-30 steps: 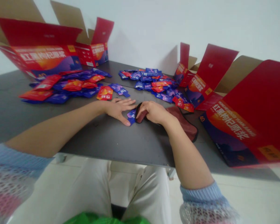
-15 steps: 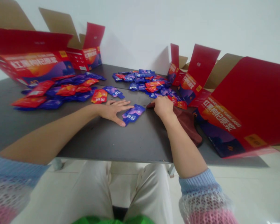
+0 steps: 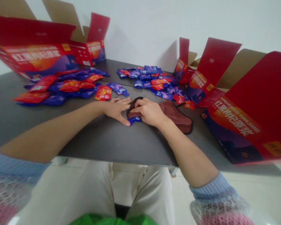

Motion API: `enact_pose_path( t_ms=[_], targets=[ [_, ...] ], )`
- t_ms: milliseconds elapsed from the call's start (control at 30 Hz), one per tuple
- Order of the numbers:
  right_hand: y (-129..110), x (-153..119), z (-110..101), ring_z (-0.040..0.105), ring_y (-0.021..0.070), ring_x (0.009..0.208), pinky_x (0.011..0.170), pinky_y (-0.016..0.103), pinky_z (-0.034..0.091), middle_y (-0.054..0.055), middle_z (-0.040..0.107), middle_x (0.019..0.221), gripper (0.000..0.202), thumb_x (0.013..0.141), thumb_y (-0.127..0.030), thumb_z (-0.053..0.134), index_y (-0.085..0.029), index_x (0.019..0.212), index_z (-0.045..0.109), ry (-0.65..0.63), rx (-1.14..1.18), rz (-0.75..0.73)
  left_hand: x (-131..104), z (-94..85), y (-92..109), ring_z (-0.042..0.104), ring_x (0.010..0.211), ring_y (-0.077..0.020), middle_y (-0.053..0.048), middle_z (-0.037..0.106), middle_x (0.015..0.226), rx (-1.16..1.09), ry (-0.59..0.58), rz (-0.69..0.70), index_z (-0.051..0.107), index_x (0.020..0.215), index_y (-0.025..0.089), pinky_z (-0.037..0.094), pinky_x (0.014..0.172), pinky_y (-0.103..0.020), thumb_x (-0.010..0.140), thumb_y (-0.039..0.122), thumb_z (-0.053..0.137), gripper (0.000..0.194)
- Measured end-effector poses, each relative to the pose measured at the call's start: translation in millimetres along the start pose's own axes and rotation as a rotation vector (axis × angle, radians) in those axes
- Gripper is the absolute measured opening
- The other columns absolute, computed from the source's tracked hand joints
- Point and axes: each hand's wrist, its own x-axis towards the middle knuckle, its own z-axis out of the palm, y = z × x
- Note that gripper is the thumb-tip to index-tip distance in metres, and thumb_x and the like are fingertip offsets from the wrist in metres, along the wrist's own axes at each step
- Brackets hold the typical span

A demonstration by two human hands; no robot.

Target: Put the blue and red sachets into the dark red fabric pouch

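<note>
In the head view a blue spouted pouch (image 3: 134, 120) lies flat on the dark grey table (image 3: 103, 137), mostly covered by a brown cloth (image 3: 178, 117) with black edging. My right hand (image 3: 151, 112) grips a bunched part of that cloth and presses it onto the pouch. With fingers stretched out, my left hand (image 3: 118, 110) lies at the pouch's left side, its thumb touching the lower end. Just beyond it are a red pouch (image 3: 103, 93) and another blue pouch (image 3: 117, 88), lying flat and loose.
A heap of red and blue pouches (image 3: 67, 85) lies at the left, and a second heap (image 3: 152, 79) at the back middle. Opened red cartons stand on both sides, among them a large left carton (image 3: 42, 61) and a near right carton (image 3: 243, 125). Behind rises a white wall.
My right hand has moved left, drawing the cloth over the blue pouch, which is now mostly hidden. My left hand stays beside the pouch. The view has shifted slightly.
</note>
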Motion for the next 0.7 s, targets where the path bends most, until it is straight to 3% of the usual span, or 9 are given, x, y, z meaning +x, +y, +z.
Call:
enact_pose_path(
  t_ms=[167, 333, 567, 700],
  targets=[
    [4, 3, -5, 0.050, 0.0235, 0.111, 0.078, 0.031, 0.042, 0.007, 0.065, 0.116, 0.030, 0.098, -0.028, 0.050, -0.031, 0.111, 0.076, -0.003, -0.067, 0.039, 2, -2.2, -2, -0.003, 0.153, -0.0396, -0.010, -0.002, 0.168, 0.012, -0.026, 0.007, 0.010, 0.161, 0.031, 0.002, 0.119, -0.058, 0.067, 0.082, 0.060, 0.118],
    [-7, 12, -3, 0.051, 0.0242, 0.103, 0.073, 0.031, 0.042, 0.009, 0.066, 0.111, 0.033, 0.099, -0.029, 0.046, -0.027, 0.108, 0.078, -0.059, -0.125, 0.207, 4, -2.3, -4, -0.006, 0.151, -0.0450, -0.007, -0.003, 0.169, 0.004, -0.038, -0.062, 0.016, 0.160, 0.033, 0.007, 0.118, -0.060, 0.061, 0.083, 0.063, 0.120],
    [-8, 11, -5, 0.054, 0.0201, 0.106, 0.086, 0.028, 0.042, 0.005, 0.068, 0.111, 0.037, 0.089, -0.010, 0.052, -0.029, 0.107, 0.078, -0.123, 0.099, 0.014, 4, -1.2, -6, -0.006, 0.151, -0.0467, -0.003, -0.003, 0.169, -0.006, -0.036, -0.074, 0.030, 0.156, 0.038, 0.007, 0.118, -0.061, 0.058, 0.082, 0.067, 0.113],
    [10, 5, -11, 0.062, 0.0139, 0.093, 0.081, 0.022, 0.045, 0.003, 0.071, 0.111, 0.042, 0.076, 0.002, 0.055, -0.020, 0.103, 0.079, -0.291, 0.439, -0.067, 4, -3.4, -7, -0.009, 0.150, -0.0473, -0.001, -0.011, 0.168, 0.010, -0.067, -0.070, 0.031, 0.156, 0.039, 0.005, 0.117, -0.063, 0.061, 0.081, 0.067, 0.110]
  ],
)
